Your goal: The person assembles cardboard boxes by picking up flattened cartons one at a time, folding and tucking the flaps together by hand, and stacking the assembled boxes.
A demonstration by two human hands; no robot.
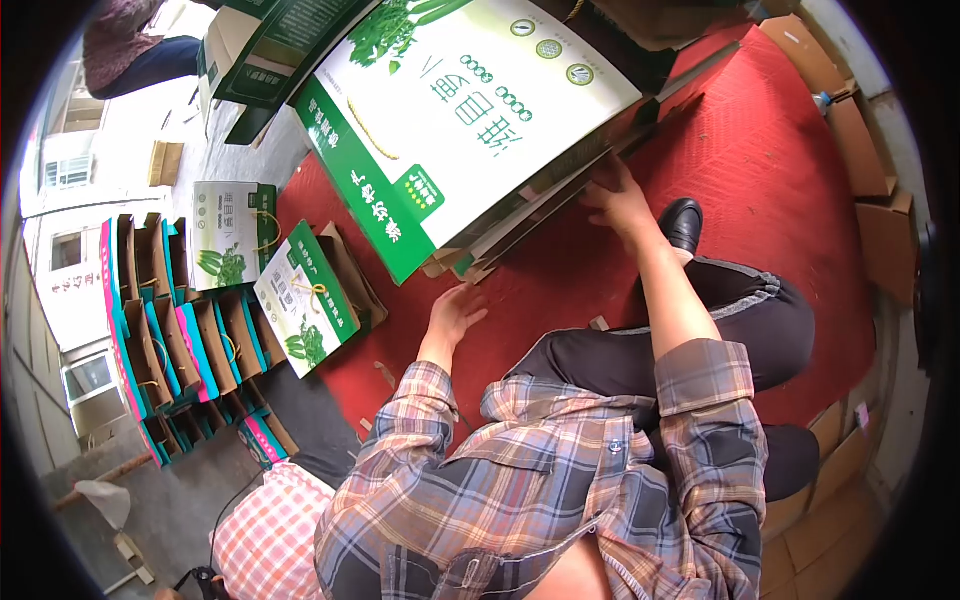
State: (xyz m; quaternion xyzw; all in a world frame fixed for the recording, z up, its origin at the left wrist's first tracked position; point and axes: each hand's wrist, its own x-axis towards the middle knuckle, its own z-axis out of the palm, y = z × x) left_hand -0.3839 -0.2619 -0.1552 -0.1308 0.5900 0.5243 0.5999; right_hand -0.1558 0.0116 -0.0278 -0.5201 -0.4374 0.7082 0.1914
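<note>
A large white and green printed carton [440, 130], with vegetable pictures and a yellow rope handle, lies on a stack of flat cardboard pieces [520, 235] in front of me. My left hand [458, 315] is just below the stack's near left corner, its fingers stretched out and holding nothing. On the right, my right hand [622, 205] is at the stack's near edge with fingers spread. Its upper fingertips reach the edge; whether they press on it I cannot tell.
Two smaller cartons of similar print, one upright [230, 235] and one tilted [310, 300], stand at left beside rows of open turquoise boxes [190, 340]. Red sheeting [760, 170] covers the surface around me. Brown cardboard boxes [870, 150] line the right side. Another person's leg [150, 68] shows at upper left.
</note>
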